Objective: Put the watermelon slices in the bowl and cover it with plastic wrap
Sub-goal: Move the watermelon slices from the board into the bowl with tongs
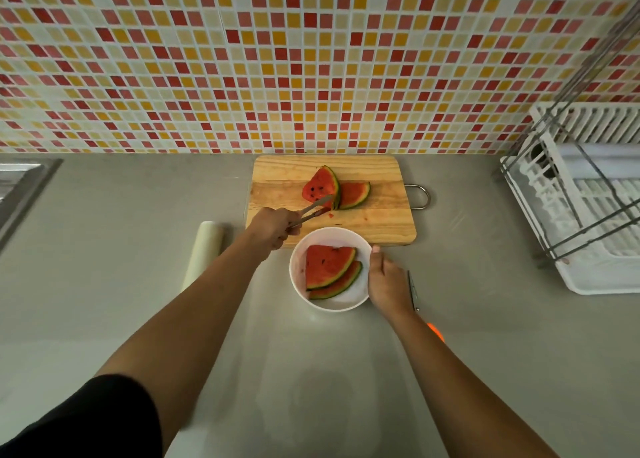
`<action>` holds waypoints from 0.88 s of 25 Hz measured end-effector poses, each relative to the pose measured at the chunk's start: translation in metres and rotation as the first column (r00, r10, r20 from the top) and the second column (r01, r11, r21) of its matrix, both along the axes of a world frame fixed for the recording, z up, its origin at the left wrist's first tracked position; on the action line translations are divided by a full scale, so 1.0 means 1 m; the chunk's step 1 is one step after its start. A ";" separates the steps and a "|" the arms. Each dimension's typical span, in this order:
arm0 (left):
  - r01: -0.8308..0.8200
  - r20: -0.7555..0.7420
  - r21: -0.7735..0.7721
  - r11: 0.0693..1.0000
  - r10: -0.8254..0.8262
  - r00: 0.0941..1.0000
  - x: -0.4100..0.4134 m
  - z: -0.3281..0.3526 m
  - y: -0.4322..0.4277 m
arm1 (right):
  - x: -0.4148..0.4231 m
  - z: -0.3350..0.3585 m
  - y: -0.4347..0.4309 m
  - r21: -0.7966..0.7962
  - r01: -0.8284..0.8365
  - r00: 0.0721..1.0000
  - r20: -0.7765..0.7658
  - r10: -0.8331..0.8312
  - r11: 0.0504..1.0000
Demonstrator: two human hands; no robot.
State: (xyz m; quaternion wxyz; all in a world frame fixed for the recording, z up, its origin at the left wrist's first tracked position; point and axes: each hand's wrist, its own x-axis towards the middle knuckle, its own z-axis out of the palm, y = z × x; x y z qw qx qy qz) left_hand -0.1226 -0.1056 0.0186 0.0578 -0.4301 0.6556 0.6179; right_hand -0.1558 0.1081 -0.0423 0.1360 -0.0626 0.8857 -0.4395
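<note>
A white bowl stands on the grey counter just in front of a wooden cutting board. Two watermelon slices lie in the bowl. On the board, one slice stands tilted up and another slice lies flat behind it. My left hand grips metal tongs whose tips pinch the lower edge of the tilted slice. My right hand rests against the bowl's right rim. A roll of plastic wrap lies left of my left arm.
Scissors with an orange handle lie right of my right hand. A white dish rack with a wire frame fills the right side. A metal sink edge shows at far left. The tiled wall runs behind the board.
</note>
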 end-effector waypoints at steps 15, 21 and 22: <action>-0.089 -0.034 0.191 0.978 0.097 0.995 0.023 -0.021 -0.026 | 0.001 0.002 0.001 0.023 -0.003 1.000 0.015 0.003 1.000; -0.113 -0.064 0.255 0.960 0.133 0.989 0.023 -0.025 -0.022 | 0.001 0.002 0.000 0.010 0.017 1.000 -0.004 -0.016 1.000; -0.117 -0.075 0.246 0.962 0.139 0.987 0.024 -0.024 -0.022 | 0.001 0.002 0.000 0.012 0.021 1.000 -0.007 -0.021 1.000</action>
